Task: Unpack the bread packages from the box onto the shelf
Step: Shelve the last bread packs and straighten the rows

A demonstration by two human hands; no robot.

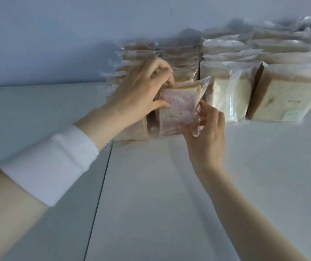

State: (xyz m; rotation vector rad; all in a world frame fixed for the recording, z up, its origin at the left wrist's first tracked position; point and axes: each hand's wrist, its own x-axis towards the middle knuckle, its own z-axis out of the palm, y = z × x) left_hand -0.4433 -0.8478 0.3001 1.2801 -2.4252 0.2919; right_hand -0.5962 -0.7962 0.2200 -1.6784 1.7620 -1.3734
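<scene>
Left hand (141,95) and right hand (207,132) clamp the upright pink bread package (179,108), its face toward six o'clock, where shelf (169,185) surface stretches.

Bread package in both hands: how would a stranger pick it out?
On the white shelf, bread rows line the wall. At the left rows' front, left hand and right hand hold one package. Its slice is pinkish; its right neighbours are pale.
</scene>
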